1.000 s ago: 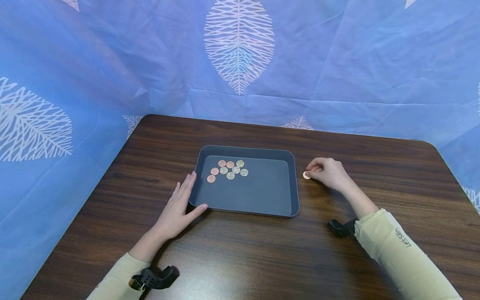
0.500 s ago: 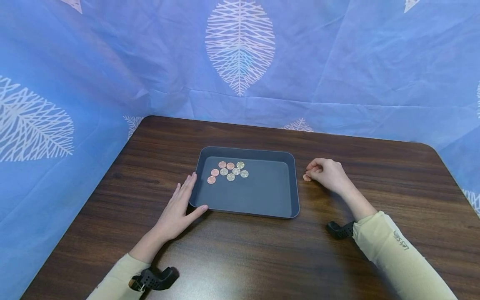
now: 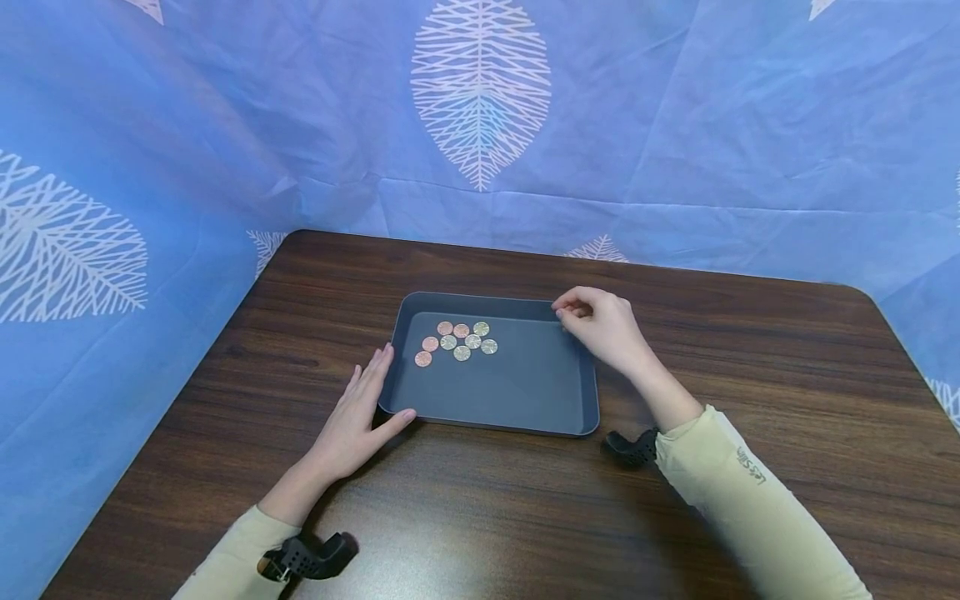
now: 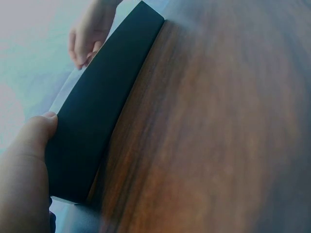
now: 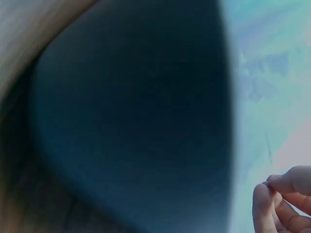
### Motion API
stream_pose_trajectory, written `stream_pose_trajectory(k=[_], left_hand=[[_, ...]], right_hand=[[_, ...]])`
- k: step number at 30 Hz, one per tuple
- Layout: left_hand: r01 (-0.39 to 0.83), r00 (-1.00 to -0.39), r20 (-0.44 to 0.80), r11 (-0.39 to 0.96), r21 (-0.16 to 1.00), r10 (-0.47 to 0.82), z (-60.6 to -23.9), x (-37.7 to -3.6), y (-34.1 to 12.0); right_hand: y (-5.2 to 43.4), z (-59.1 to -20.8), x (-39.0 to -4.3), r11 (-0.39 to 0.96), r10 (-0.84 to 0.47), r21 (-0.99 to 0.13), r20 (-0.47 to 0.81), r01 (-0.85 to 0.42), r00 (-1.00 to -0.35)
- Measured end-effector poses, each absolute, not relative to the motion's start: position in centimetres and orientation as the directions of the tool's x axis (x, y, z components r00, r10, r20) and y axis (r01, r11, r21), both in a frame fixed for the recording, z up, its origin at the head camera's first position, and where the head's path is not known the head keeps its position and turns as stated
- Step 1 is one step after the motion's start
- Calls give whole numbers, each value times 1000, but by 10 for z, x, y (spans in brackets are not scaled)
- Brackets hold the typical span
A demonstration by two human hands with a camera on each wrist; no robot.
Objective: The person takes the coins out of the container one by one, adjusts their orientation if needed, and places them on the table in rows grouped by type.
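Observation:
A dark grey rectangular tray [image 3: 525,379] lies on the wooden table. Several copper-coloured coins [image 3: 430,343] and several paler gold coins [image 3: 462,353] lie flat in its left half, close together. My left hand [image 3: 351,425] touches the tray's left side with extended fingers, its thumb [image 4: 41,128] against the near wall. Over the tray's upper right corner is my right hand [image 3: 600,329], thumb and index finger pinched. The coin in that pinch is almost wholly hidden; in the right wrist view the fingertips [image 5: 272,182] meet around a tiny dark edge.
The brown wooden table [image 3: 480,500] extends on all sides of the tray. A blue cloth [image 3: 675,125] with white leaf prints hangs behind and to the left. Black wrist cameras [image 3: 318,558] sit on both wrists.
My right hand has lifted the copper-coloured coin off the table right of the tray and moved left over the tray's right rim. The left hand has stayed in place.

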State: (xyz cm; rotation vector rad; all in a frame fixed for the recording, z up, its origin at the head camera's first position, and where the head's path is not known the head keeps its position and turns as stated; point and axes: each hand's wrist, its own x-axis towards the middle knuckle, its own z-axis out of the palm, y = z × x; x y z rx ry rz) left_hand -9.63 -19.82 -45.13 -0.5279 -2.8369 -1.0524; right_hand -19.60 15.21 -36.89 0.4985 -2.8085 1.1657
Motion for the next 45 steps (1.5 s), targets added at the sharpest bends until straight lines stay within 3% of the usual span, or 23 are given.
stream_pose_trajectory(k=[12,31,45], left_hand=[[325,-944,167,710,625,284,-451,-95,-196],[313,-948,157,716,624,277,-447,-95,-197],[317,-946,159,718,620,282,-448,-95,-197]], right_hand=[[95,-382,-209,459,-454,-843,48,-280,-890],[81,-418,-214,529,-416,-810,13,-254,-909],[79,-419,-212,627,-505,-651,78,-428,-859]])
